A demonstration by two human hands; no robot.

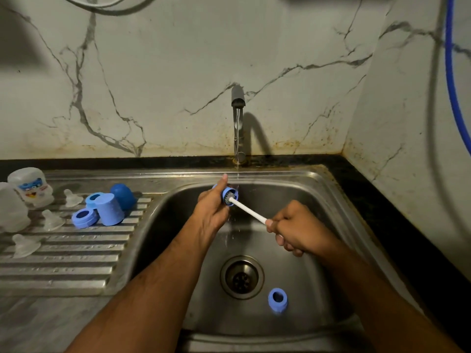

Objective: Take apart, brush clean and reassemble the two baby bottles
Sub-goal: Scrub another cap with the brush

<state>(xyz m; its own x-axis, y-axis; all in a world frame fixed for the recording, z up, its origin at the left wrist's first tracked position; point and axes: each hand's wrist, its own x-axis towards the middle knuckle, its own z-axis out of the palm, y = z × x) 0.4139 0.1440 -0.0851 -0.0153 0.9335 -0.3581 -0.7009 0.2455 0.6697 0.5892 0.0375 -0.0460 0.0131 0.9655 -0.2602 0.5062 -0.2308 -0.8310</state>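
Observation:
My left hand point(212, 207) grips a light blue bottle ring point(230, 196) under the running tap, over the sink. My right hand point(293, 231) holds the white handle of a bottle brush point(248, 208); its bristle head sits inside the ring. Another blue ring point(277, 299) lies on the sink floor near the drain. On the draining board at the left stand two clear bottle bodies point(30, 187) point(11, 207), two blue rings point(84, 218) point(93, 199), a light blue cap point(110, 209), a darker blue cap point(123, 196) and three clear teats point(72, 198) point(52, 220) point(24, 245).
The steel tap point(238, 118) runs a thin stream of water into the steel sink point(331, 200). The drain point(241, 277) is in the middle of the basin. A marble-patterned wall stands behind, a dark counter edge point(369, 200) on the right, and a blue hose point(453, 85) hangs at the far right.

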